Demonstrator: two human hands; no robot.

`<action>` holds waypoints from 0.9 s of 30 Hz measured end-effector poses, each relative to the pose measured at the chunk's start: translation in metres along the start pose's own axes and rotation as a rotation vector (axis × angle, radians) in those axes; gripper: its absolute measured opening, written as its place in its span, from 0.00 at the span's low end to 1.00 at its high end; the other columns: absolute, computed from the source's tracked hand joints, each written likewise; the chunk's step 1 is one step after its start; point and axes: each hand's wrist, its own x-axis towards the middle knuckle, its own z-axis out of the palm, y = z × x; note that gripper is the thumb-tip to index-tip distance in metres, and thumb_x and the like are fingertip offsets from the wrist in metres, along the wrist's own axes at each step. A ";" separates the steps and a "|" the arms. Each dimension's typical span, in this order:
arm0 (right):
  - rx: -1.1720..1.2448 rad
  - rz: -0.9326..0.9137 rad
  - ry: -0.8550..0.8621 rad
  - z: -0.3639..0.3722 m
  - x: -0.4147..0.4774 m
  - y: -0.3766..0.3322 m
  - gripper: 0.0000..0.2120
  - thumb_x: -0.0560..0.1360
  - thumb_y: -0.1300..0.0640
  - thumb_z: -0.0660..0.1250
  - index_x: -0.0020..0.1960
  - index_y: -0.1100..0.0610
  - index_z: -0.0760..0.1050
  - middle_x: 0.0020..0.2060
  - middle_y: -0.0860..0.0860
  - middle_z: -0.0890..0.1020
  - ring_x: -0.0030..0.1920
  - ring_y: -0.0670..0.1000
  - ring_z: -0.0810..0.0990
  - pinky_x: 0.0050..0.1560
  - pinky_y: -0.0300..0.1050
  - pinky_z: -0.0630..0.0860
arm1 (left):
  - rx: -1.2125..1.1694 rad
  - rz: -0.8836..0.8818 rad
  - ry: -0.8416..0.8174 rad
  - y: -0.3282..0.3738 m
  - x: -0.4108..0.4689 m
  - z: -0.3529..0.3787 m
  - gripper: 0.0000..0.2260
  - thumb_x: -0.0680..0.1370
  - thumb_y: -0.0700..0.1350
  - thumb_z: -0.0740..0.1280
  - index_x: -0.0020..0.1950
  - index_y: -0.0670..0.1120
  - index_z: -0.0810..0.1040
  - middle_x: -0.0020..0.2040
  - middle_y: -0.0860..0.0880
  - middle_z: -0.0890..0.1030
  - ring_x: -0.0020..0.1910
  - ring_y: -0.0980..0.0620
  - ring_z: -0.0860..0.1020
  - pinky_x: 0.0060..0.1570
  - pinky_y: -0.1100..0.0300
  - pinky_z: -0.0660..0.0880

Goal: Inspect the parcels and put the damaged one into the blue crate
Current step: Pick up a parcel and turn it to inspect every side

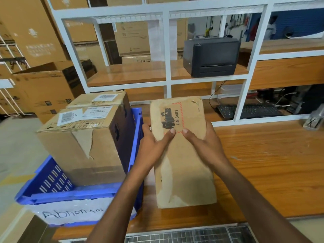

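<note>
Left hand [154, 142] and right hand [206, 142] both grip the parcel [185, 169] — one on each long side. Each thumb lies flat on the top face, with the tips close together at the near edge of the printed "UN 3481" mark. The fingers of each hand wrap round the side edge and are mostly hidden.

Parcel: a flat brown carton, long axis running near to far, held over the wooden table [271, 163] just right of the crate [70, 194]. Whether its near end touches the table cannot be told. The top face is creased, with pale scuffed patches toward the near end and a small tear at the far right corner.

Crate: blue, with slotted walls. A white sheet on its near wall carries handwriting that begins "Abnor"; the left forearm covers the rest. Two cartons stand inside:
- The near box [82, 146] rises well above the rim. The outer paper of its near face is torn away in a strip.
- The far box [98, 100] stands directly behind it and bears a barcode label.

Far side: a white shelf frame [167, 50] holds a black printer [210, 57]. A black keyboard [249, 111] lies behind the frame at the far right.
</note>
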 end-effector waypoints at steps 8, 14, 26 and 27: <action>-0.147 0.024 -0.005 0.010 0.017 -0.013 0.33 0.74 0.34 0.73 0.73 0.45 0.66 0.58 0.41 0.81 0.59 0.48 0.80 0.56 0.46 0.76 | 0.051 0.100 0.022 -0.006 0.018 0.007 0.27 0.78 0.55 0.75 0.66 0.52 0.60 0.62 0.56 0.75 0.58 0.60 0.79 0.53 0.64 0.77; -0.078 0.151 -0.183 -0.008 -0.009 0.009 0.36 0.72 0.42 0.78 0.73 0.45 0.62 0.57 0.39 0.79 0.59 0.45 0.80 0.55 0.46 0.78 | -0.018 -0.057 -0.249 -0.038 0.004 -0.008 0.38 0.76 0.56 0.77 0.72 0.57 0.51 0.69 0.55 0.75 0.62 0.58 0.80 0.56 0.63 0.79; -0.126 0.105 -0.126 0.003 -0.007 0.011 0.34 0.74 0.39 0.75 0.74 0.45 0.65 0.60 0.40 0.79 0.60 0.47 0.80 0.59 0.50 0.79 | 0.002 -0.015 -0.193 -0.031 -0.004 -0.001 0.44 0.77 0.56 0.75 0.81 0.52 0.48 0.67 0.59 0.72 0.68 0.52 0.76 0.62 0.54 0.78; -0.050 0.141 -0.188 -0.003 -0.009 0.011 0.36 0.74 0.42 0.77 0.75 0.45 0.63 0.61 0.42 0.79 0.60 0.46 0.80 0.58 0.47 0.79 | -0.047 -0.044 -0.289 -0.031 -0.006 -0.008 0.48 0.76 0.54 0.78 0.80 0.55 0.44 0.69 0.58 0.71 0.69 0.52 0.76 0.61 0.57 0.79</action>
